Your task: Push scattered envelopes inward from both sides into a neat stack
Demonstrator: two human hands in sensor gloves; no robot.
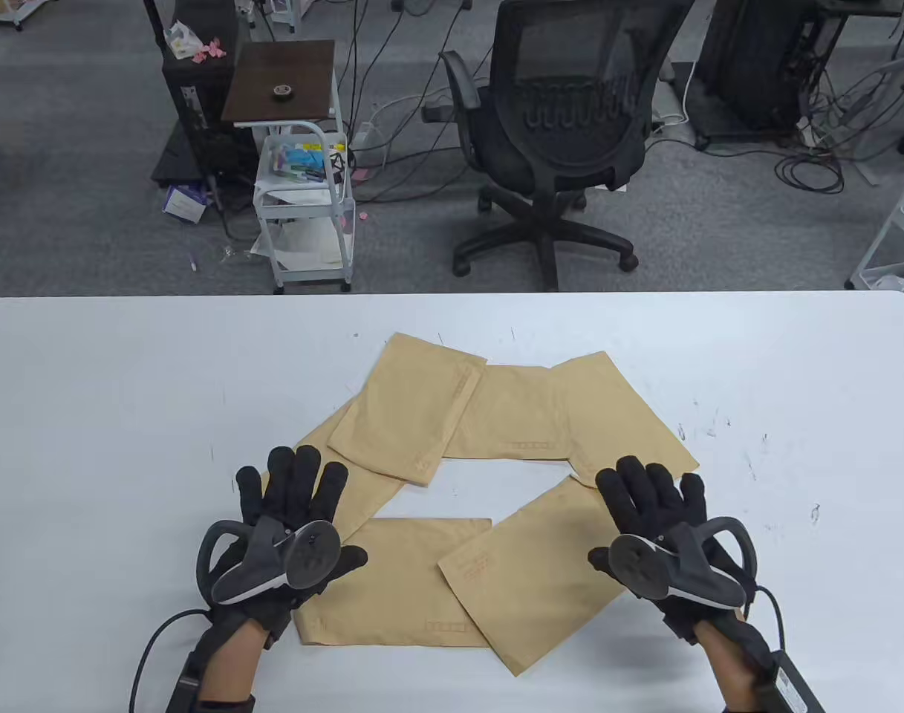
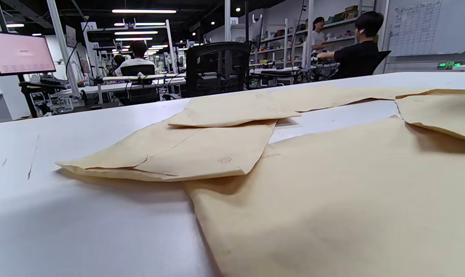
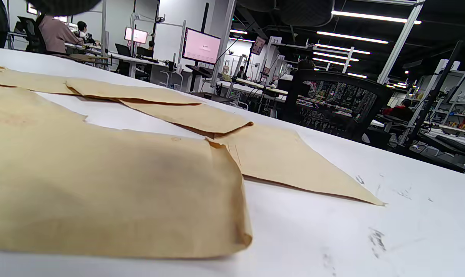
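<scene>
Several brown envelopes lie in a loose, overlapping ring on the white table [image 1: 88, 416]. Three sit at the back: [image 1: 411, 405], [image 1: 507, 416], [image 1: 622, 416]. Two lie at the front: [image 1: 400, 579], [image 1: 533, 575]. My left hand [image 1: 292, 486] lies flat with fingers spread over the left envelope [image 1: 366, 494], at the ring's left side. My right hand [image 1: 648, 494] lies flat with fingers spread at the ring's right side, over the edges of the front right and back right envelopes. The wrist views sit low by the table; no fingers show. The left wrist view shows the front left envelope [image 2: 332, 200]; the right wrist view shows the front right one [image 3: 101, 192].
Bare table shows through the middle of the ring [image 1: 489, 490]. Beyond the table's far edge stand a black office chair [image 1: 570, 126] and a small white cart [image 1: 303, 186]. Wide bare table lies to the left and right of the hands.
</scene>
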